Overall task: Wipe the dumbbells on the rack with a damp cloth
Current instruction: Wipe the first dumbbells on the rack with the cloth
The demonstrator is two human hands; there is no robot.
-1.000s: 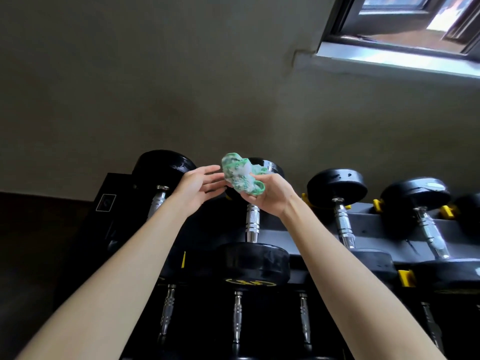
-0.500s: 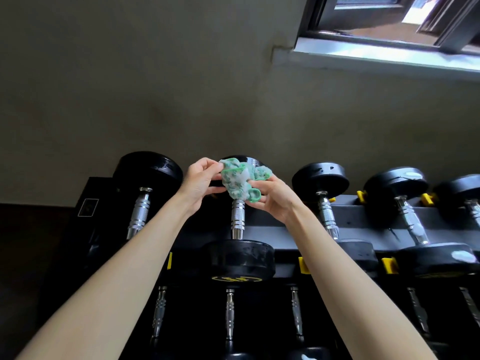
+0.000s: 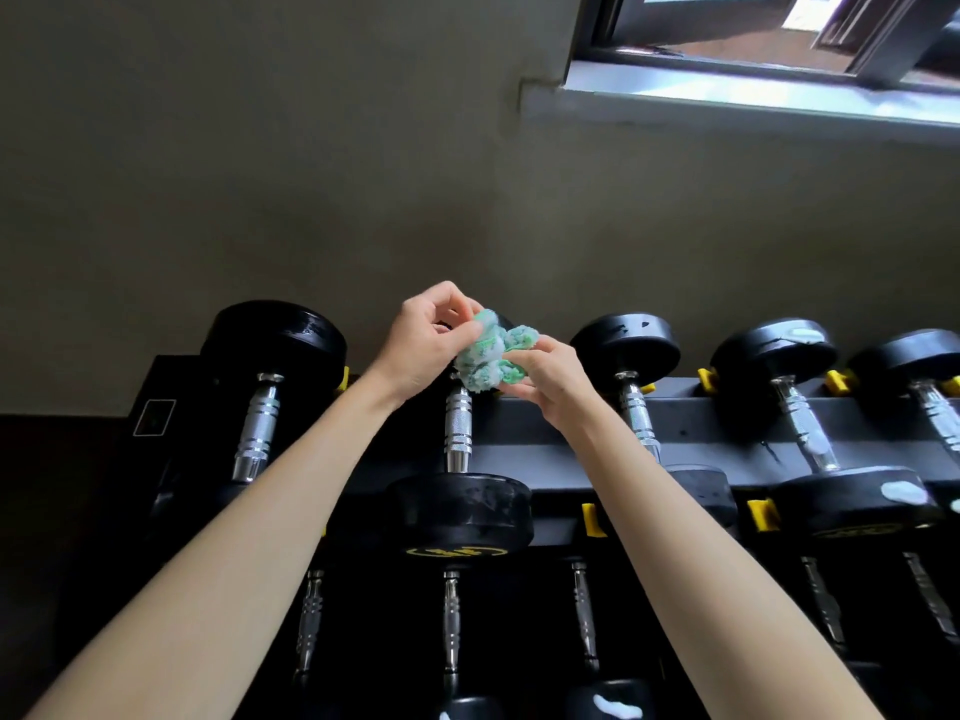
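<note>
A bunched green and white cloth (image 3: 485,358) is being held up between both hands, above the top row of the rack (image 3: 727,426) and just in front of the far head of the second dumbbell from the left (image 3: 459,433). Whether the cloth is touching this dumbbell cannot be told. The upper left edge of the cloth is being pinched by the left hand (image 3: 422,345), with the thumb and the curled fingers pressed together on the fabric. The lower right part is being pinched by the right hand (image 3: 551,377), thumb against fingertips. White smears are being shown on both heads of a dumbbell further right (image 3: 797,418). Light is being let in by a window (image 3: 753,90) at the upper right.
</note>
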